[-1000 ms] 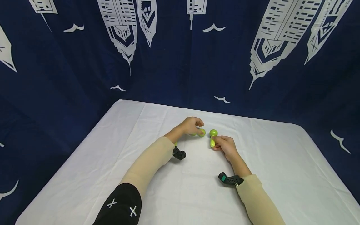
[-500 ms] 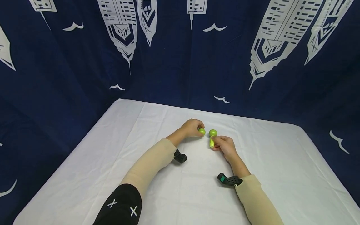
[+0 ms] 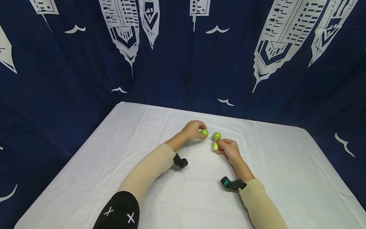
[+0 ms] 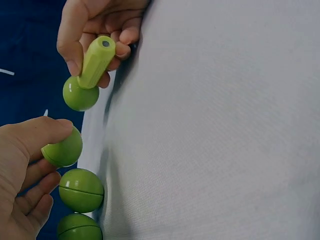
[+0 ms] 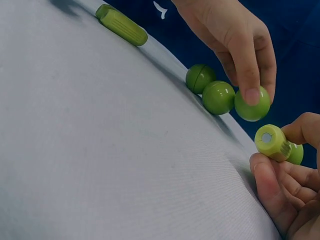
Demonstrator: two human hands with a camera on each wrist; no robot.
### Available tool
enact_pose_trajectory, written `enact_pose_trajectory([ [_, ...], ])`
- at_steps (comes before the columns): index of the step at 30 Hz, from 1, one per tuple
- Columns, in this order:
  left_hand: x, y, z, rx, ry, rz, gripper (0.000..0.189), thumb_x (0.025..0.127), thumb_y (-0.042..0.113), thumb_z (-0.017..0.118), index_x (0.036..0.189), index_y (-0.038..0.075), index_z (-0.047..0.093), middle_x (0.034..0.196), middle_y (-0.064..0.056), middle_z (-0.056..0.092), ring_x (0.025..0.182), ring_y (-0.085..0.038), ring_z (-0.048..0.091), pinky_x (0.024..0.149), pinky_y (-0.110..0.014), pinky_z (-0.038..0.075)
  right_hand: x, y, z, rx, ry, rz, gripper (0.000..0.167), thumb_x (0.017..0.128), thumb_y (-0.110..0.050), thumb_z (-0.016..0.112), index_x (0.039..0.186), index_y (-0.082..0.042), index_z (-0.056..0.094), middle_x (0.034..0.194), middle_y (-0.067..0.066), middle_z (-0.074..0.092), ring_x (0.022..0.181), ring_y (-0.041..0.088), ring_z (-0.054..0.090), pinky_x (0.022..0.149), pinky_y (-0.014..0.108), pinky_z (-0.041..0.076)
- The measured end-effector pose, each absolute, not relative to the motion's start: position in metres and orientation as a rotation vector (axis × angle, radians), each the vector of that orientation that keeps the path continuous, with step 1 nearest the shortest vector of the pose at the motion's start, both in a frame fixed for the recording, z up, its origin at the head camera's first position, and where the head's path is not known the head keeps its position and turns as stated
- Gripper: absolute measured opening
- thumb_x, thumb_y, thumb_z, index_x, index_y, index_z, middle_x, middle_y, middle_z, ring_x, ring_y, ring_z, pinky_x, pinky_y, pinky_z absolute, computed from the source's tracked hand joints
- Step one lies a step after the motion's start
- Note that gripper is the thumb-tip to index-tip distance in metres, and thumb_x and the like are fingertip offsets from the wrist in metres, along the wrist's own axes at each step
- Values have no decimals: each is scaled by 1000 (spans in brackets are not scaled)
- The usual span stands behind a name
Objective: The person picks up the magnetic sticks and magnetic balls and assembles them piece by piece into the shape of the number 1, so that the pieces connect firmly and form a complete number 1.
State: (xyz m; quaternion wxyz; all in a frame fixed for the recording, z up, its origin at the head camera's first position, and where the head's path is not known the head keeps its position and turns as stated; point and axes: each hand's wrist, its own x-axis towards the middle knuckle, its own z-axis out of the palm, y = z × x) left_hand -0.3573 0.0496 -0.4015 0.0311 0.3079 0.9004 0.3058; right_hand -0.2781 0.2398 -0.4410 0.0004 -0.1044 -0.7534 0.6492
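My left hand (image 3: 192,130) pinches a glossy green ball (image 3: 204,133) between thumb and fingers; the right wrist view shows the pinched ball (image 5: 253,105) from the other side. Facing it, my right hand (image 3: 231,150) holds a short yellow-green magnetic rod (image 4: 98,61) by thumb and fingertips. One green ball (image 4: 81,94) sits on the rod's far end, while a grey disc shows in the near end. A gap separates this ball from the one in my left hand. Two more green balls, a nearer one (image 5: 218,97) and a farther one (image 5: 201,78), rest beside the left hand.
Another yellow-green rod (image 5: 122,26) lies on the white cloth (image 3: 200,190), mostly hidden by the left wrist in the head view. A dark blue curtain (image 3: 177,70) with white prints hangs behind the table's far edge.
My left hand has closed its fingers on a green ball that it hovered over a second ago, and the ball has risen slightly. The right hand keeps its rod and ball nearly still.
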Motion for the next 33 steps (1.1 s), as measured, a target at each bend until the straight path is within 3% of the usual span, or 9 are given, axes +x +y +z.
enact_pose_trajectory([
  [9, -344, 47, -402, 980, 2766, 1088, 34, 82, 21, 78, 112, 8, 70, 106, -3, 68, 101, -18, 60, 84, -24, 46, -277, 240, -440, -343, -2370, 2020, 33, 93, -13, 60, 107, 17, 59, 67, 2, 56, 54, 6, 57, 54, 19, 53],
  [20, -318, 45, -403, 893, 2767, 1200, 31, 82, 23, 79, 108, 9, 71, 100, 0, 69, 90, -13, 62, 76, -21, 46, -278, 239, -439, -357, -2359, 2044, 33, 93, -14, 60, 106, 16, 59, 66, 1, 56, 52, 6, 57, 53, 18, 53],
  [33, -297, 48, -415, 820, 2664, 1364, 31, 79, 17, 81, 106, 6, 71, 100, -4, 68, 87, -14, 64, 73, -19, 49, -278, 239, -439, -355, -2360, 2041, 35, 92, -14, 61, 109, 17, 59, 65, 1, 56, 53, 5, 57, 53, 19, 53],
])
